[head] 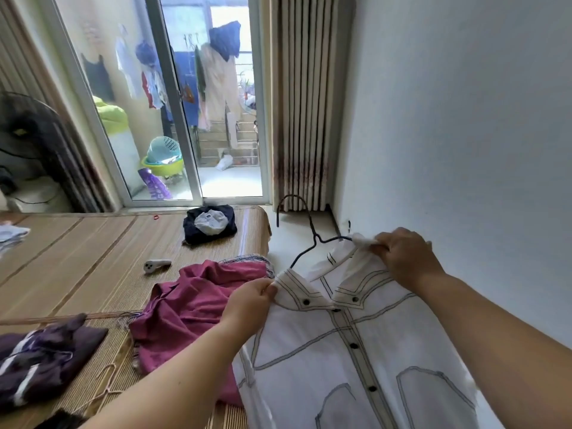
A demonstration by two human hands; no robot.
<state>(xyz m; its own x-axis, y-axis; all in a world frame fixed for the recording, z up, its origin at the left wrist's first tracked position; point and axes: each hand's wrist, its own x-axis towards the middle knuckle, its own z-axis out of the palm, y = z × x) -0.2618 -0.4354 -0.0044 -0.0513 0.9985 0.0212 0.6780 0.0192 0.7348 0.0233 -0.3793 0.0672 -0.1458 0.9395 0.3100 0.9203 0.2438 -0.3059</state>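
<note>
1. My left grip (250, 300) pinches the white shirt (356, 351) at the shoulder, just beside the collar tip. My right grip (405, 258) has its fingers curled round a bunched bit of the shirt's fabric at the far side of the collar.
2. The bed mat (77, 258) fills the left half of my view and carries the loose clothes.
3. The white shirt spreads between my grips, front towards me and buttoned, off the bed's right edge and near the wall (464, 119). I cannot tell what it rests on.
4. A maroon garment (192, 305) lies crumpled on the mat, touching the shirt's left side under my left forearm.
5. A dark purple garment (40, 351) with pale stripes lies at the mat's near left, well apart from the shirt.
6. A navy bundle (210, 224) sits near the mat's far edge.
7. A black wire hanger (312, 239) is inside the shirt, its hook rising past the collar.
8. A white controller (156, 265) lies on the mat between the bundle and the maroon garment.
</note>
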